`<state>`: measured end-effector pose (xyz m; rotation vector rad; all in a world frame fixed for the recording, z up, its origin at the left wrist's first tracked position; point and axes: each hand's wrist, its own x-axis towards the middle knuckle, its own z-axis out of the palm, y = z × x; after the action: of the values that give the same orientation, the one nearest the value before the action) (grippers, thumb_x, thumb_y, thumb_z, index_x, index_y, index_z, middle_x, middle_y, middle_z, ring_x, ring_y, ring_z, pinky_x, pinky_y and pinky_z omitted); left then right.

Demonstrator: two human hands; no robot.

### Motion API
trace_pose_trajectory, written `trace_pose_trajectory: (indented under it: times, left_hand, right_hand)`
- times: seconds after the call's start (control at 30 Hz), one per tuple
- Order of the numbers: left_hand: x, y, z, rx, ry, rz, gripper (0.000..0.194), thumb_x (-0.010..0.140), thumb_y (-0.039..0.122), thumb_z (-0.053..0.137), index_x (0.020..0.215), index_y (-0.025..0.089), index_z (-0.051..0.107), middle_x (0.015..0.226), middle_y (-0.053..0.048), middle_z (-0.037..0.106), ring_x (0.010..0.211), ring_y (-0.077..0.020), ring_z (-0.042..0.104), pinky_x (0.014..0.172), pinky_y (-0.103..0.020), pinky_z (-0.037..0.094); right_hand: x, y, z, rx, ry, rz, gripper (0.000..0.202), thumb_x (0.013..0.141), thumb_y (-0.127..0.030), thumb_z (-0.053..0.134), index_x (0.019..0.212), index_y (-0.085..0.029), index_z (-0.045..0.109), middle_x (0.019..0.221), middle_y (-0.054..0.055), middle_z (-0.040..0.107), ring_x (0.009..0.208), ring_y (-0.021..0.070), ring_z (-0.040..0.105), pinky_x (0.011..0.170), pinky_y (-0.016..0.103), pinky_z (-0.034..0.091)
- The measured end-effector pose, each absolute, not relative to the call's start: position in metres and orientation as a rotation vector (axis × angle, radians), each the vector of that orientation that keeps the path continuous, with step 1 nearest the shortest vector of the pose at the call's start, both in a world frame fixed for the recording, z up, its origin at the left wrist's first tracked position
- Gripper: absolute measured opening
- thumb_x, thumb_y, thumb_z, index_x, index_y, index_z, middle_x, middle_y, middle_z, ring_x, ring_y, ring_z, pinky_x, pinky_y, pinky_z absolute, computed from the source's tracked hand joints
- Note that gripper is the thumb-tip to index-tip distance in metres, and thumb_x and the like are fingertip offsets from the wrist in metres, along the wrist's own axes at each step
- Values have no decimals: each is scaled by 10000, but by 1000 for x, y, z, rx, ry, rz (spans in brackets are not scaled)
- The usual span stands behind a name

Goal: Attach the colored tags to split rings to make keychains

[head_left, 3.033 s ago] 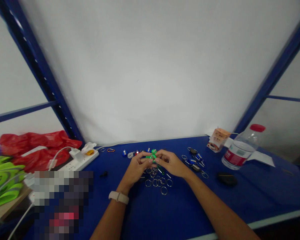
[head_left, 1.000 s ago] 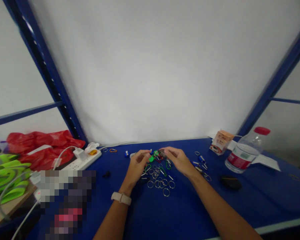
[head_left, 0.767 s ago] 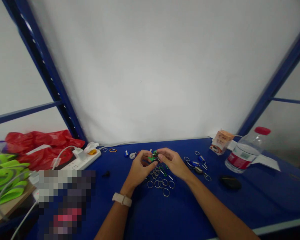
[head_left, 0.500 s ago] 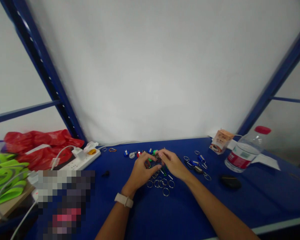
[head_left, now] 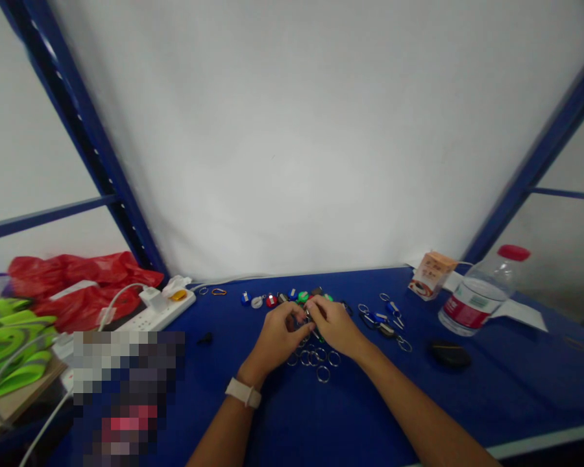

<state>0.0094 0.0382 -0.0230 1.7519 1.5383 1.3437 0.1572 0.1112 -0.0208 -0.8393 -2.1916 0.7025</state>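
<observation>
My left hand (head_left: 278, 334) and my right hand (head_left: 337, 326) meet over a pile of small metal and coloured pieces. The fingers of both are curled and pinched together at the tips. A small shiny piece shows between them, too small and too covered to name. Just below lie several loose split rings (head_left: 323, 374). Behind the fingers runs a row of round coloured pieces, among them a red one (head_left: 271, 300), a green one (head_left: 303, 296) and a blue one (head_left: 246, 298). My hands hide part of the pile.
Blue pieces with rings (head_left: 380, 318) lie to the right on the blue table (head_left: 316, 428). Farther right are a black pouch-like object (head_left: 448, 354), a water bottle (head_left: 477, 295) and a small box (head_left: 431, 275). A power strip (head_left: 150, 314) and red plastic (head_left: 78, 285) are on the left.
My right hand has shifted slightly down, and its fingers have closed in toward my left hand. More of the row of coloured pieces behind the hands now shows.
</observation>
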Motion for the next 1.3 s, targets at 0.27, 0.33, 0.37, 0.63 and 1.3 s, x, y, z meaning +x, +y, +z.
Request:
trace_pose_trajectory:
  times: [0.27,0.33,0.37,0.63,1.3]
  left_hand:
    - [7,40,-25,1723,1463,1408,202,895,348,518,827,183,614,764,-26,625,706,-158,559,678,-261,413]
    - [6,41,-25,1615,1393,1418,228,897,385,518,826,181,590,738,-17,615,689,-154,565,668,-256,423]
    - [6,42,-24,1569,1357,1424,237,893,402,523,823,182,578,726,-13,610,683,-154,569,662,-254,429]
    - [-23,48,-25,1366,1561,1685,214,875,395,516,799,195,529,674,23,570,589,-127,522,603,-239,407]
    - [-28,39,-32,1657,2494,1182,154,786,283,595,835,191,708,892,-132,647,903,-297,581,786,-371,424]
  right_hand:
    - [160,111,-15,-850,-2194,705,340,970,-366,383,730,-194,552,619,-8,545,574,133,486,575,246,308]
    - [159,110,-12,-837,-2162,749,365,970,-397,372,701,-198,519,609,-9,525,573,133,469,567,243,318]
    - [159,110,-12,-830,-2142,772,380,970,-414,365,689,-200,505,604,-9,515,574,133,462,565,241,325]
    - [170,137,-24,-901,-1764,937,455,935,-582,350,797,-193,542,565,-33,437,510,122,402,495,232,328]
    - [169,129,-20,-822,-1946,1177,486,917,-605,392,791,-174,579,609,-19,484,537,110,419,492,221,318]
